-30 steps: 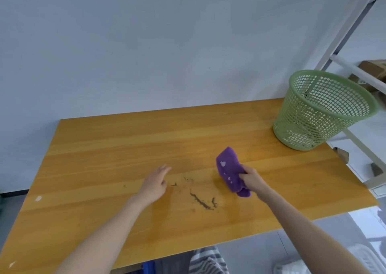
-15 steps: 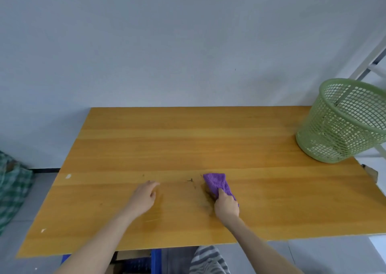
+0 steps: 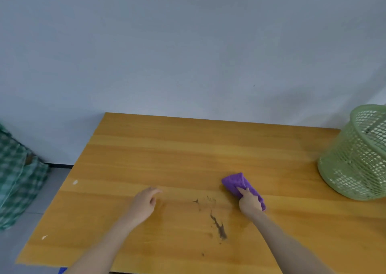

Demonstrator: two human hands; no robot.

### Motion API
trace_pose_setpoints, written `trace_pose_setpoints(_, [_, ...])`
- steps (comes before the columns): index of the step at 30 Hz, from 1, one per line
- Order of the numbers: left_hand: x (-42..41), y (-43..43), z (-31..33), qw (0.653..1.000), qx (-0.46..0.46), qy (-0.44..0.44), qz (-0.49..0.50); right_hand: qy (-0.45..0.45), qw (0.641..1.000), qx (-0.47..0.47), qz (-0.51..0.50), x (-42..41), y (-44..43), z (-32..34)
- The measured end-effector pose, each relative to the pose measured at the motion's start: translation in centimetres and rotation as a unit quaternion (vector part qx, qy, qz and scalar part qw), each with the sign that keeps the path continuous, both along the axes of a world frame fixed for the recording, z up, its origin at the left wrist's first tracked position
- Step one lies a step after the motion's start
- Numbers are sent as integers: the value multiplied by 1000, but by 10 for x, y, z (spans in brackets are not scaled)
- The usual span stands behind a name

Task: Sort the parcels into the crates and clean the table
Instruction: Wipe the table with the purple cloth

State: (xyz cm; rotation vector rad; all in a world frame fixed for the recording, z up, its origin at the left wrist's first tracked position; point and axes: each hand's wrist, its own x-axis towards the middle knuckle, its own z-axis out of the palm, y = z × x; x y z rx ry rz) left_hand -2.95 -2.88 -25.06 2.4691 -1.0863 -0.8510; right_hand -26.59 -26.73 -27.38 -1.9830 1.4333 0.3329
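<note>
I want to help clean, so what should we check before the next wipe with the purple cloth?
1. Right hand holds the purple cloth: ok.
2. Cloth down on the table: ok.
3. Dark smear gone: not ok, it lies between the hands, left of the cloth.
4. Left hand off the smear: ok, it rests open to the smear's left.
5. Green basket out of the way: ok, at the table's right end.
6. Cloth's underside clean: cannot tell.
</note>
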Motion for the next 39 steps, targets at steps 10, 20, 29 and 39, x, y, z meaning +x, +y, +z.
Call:
trace_pose_setpoints(10, [8,33,-9,999,13,21,38,54,923,21,381,66,17,4])
trace_pose_setpoints(20, [-2,21,-3,999,11,42,4,-64,941,215,255,35,32,23])
trace_pose_setpoints(29, [2,44,4,995,44,85,24,-128,992,1,5,46,-27,17])
trace_pose_setpoints(39, [9,90,-13,988,71,101,94,-25,934,63,350,183,63,-4])
